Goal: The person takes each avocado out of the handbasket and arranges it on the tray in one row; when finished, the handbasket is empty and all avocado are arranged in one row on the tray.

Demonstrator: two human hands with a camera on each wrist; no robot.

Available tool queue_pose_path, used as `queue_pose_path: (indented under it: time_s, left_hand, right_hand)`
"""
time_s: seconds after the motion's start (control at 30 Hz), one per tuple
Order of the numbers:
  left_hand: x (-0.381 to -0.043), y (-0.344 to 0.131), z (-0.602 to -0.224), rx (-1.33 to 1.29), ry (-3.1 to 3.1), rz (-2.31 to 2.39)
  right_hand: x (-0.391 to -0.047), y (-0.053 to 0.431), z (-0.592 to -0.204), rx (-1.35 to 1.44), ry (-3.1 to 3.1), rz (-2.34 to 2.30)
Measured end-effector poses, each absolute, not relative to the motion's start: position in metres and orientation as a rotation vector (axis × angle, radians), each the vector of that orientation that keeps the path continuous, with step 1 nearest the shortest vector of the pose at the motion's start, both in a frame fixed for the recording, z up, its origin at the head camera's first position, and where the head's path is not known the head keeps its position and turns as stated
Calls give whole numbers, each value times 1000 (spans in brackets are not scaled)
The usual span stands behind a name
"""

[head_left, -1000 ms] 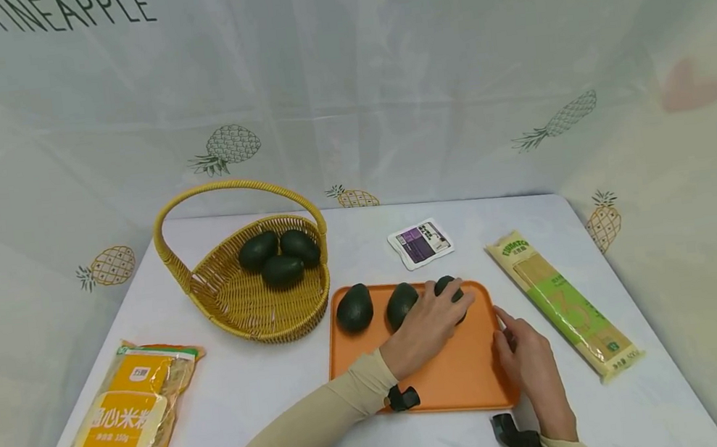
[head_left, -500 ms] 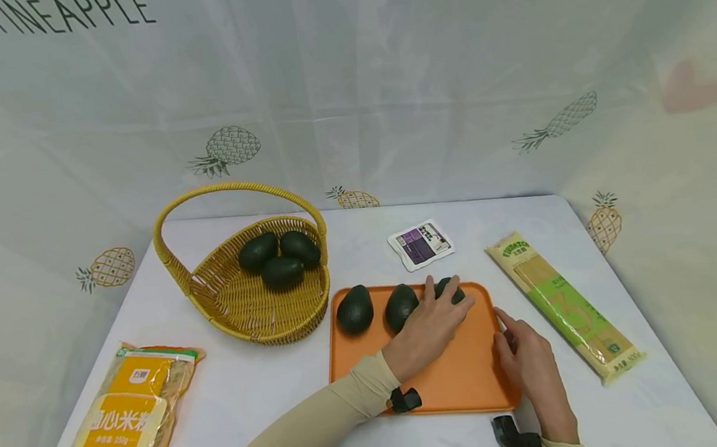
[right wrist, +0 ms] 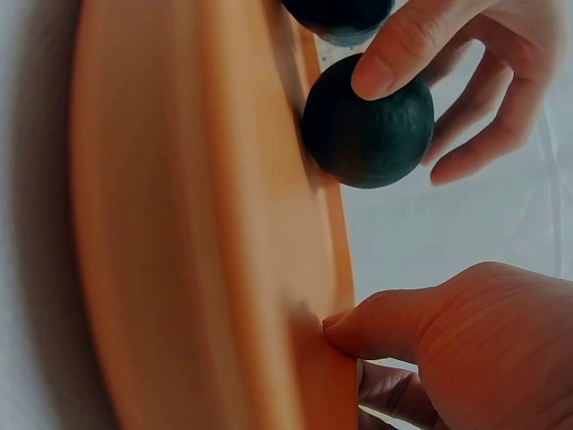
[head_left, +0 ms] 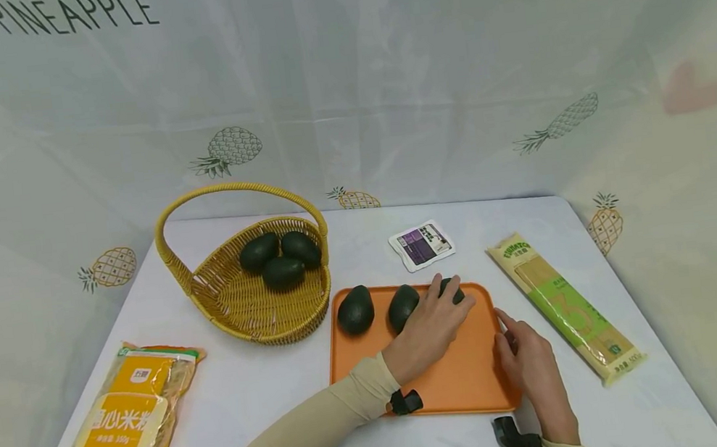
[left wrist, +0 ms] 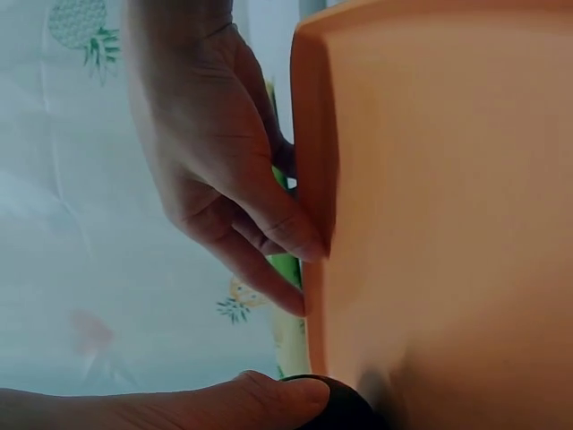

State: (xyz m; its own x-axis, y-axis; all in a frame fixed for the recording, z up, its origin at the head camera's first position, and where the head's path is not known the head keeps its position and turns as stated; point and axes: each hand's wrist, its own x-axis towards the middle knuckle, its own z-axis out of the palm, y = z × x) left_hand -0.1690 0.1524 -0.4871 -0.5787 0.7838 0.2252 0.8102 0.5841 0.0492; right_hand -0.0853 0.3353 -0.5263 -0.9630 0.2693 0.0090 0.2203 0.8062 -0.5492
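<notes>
On the right part of the orange tray (head_left: 457, 381), my left hand (head_left: 425, 329) grips a dark green avocado (right wrist: 367, 134), its thumb on one side and the fingers over the far side. Two more avocados, the middle one (head_left: 402, 308) and the left one (head_left: 355, 310), rest on the tray along its back edge. My right hand (head_left: 530, 362) holds the tray's right rim, thumb on the inner side and fingers outside; the right wrist view shows that thumb (right wrist: 380, 322) pressed on the rim. The left wrist view has only the left thumb and part of the avocado.
Behind the tray at left stands a yellow wicker basket (head_left: 237, 313) with a tall handle and three avocados inside. A noodle bag (head_left: 120, 427) lies front left, a green-labelled noodle pack (head_left: 567, 307) at right, and a small purple-and-white packet (head_left: 422, 244) at the back.
My left index finger has shifted slightly to the right over the avocado. The tray, the right hand and the other avocados look unmoved.
</notes>
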Motion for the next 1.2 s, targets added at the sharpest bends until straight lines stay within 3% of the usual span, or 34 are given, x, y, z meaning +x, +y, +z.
queue_pose_path:
  time_s: [0.7, 1.2]
  left_hand:
    - [-165, 129, -456, -1281, -2636, -282]
    - [-167, 77, -435, -1193, -2830, -714]
  right_hand:
    - [-87, 336, -527, -450, -2925, 868]
    - [-87, 336, -527, -480, -2950, 891]
